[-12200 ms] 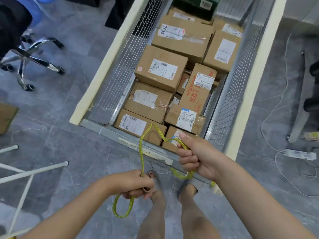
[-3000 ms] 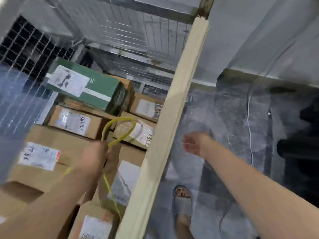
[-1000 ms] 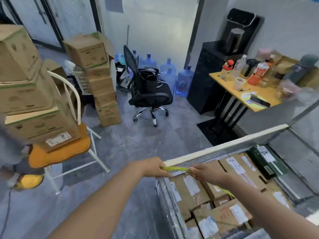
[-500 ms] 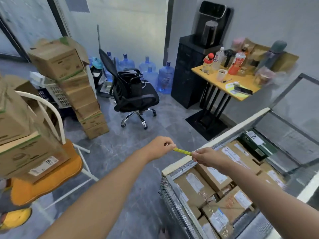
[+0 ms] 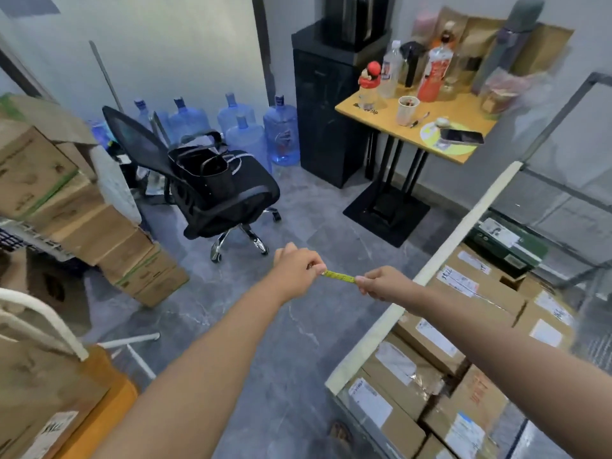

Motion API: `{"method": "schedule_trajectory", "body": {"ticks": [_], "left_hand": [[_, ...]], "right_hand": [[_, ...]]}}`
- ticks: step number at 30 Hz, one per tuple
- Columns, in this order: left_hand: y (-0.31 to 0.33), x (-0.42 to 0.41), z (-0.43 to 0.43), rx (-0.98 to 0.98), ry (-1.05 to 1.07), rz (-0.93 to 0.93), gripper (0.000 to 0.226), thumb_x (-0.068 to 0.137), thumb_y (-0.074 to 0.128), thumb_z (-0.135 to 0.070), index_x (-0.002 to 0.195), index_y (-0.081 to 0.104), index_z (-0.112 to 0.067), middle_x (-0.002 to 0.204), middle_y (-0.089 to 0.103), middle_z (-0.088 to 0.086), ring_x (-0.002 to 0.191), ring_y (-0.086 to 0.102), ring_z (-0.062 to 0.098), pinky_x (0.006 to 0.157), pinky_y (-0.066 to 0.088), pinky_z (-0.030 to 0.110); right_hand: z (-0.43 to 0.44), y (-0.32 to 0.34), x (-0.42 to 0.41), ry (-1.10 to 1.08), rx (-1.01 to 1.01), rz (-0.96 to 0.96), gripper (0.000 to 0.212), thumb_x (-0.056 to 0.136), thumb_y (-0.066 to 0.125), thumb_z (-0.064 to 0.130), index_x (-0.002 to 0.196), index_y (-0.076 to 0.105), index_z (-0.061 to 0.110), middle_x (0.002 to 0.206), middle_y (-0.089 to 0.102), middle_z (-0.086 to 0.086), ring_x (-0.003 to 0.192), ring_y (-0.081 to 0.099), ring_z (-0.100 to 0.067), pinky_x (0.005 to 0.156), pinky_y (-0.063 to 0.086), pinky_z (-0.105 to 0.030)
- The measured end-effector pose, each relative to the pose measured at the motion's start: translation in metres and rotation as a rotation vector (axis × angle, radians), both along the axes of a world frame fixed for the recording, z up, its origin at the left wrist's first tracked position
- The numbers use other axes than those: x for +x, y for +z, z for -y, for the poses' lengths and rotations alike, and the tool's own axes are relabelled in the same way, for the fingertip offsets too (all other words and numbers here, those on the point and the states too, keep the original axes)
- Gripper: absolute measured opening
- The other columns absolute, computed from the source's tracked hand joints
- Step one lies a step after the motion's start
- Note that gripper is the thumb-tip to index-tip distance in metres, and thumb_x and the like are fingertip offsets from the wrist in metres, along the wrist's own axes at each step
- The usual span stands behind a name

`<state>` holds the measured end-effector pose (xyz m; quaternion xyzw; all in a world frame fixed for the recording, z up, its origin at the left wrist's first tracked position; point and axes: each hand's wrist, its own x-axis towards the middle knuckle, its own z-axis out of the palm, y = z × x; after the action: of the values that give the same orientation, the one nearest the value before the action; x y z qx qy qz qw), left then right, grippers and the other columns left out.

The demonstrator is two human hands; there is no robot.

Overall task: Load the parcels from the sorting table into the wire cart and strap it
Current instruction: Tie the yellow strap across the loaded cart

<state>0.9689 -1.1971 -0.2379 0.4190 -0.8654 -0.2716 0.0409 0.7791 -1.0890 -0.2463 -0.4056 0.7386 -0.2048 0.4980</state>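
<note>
at the far left, stacked cartons (image 5: 99, 233) sit on the floor, with an office chair (image 5: 212, 190) farther back. your left arm reaches forward from the near left, almost straight. your left hand (image 5: 298, 270) is curled, pinching the yellow strap (image 5: 338, 276) between thumb and fingers. a short, straight stretch of strap runs across to your right hand (image 5: 381, 286), which is clenched around it. your right arm stretches out from the near right, crossing over the wire cart (image 5: 461, 233). both hands hover above the floor, just left of the cart's padded rim. the parcels (image 5: 477, 293) lie packed inside the cart at the right, labels up. a worktop (image 5: 381, 120) carrying bottles stands at the far right.
</note>
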Motion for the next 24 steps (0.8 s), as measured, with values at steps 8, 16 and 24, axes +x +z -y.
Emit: {"method": "schedule_trajectory", "body": {"ticks": [8,16,24], "left_hand": [[-0.093,-0.008,0.083,0.071,-0.066,0.114,0.023,0.1,0.049,-0.035,0.103,0.072,-0.03,0.103,0.069,-0.008,0.112,0.039,0.02,0.08,0.016,0.031],[-0.22,-0.014,0.15,0.266,-0.15,0.141,0.023,0.101,0.048,-0.037,0.104,0.071,-0.031,0.105,0.07,-0.007,0.115,0.039,0.021,0.093,0.021,0.035],[-0.366,-0.025,0.163,0.461,-0.084,0.125,0.019,0.098,0.054,-0.04,0.097,0.071,-0.032,0.077,0.06,-0.014,0.111,0.039,0.017,0.087,0.018,0.03]], "right_hand": [[0.075,-0.069,-0.004,0.04,0.178,0.01,0.037,0.101,0.053,0.029,0.067,0.055,0.014,0.055,0.04,0.002,0.047,0.032,-0.009,0.045,0.025,-0.017],[0.134,-0.167,0.001,0.074,0.322,-0.109,0.036,0.101,0.051,0.033,0.071,0.057,0.015,0.06,0.046,0.002,0.053,0.038,-0.012,0.054,0.029,-0.027],[0.176,-0.279,-0.001,0.416,0.406,-0.32,0.028,0.101,0.051,0.037,0.088,0.053,0.013,0.071,0.05,0.0,0.061,0.045,-0.015,0.051,0.031,-0.028]]}}
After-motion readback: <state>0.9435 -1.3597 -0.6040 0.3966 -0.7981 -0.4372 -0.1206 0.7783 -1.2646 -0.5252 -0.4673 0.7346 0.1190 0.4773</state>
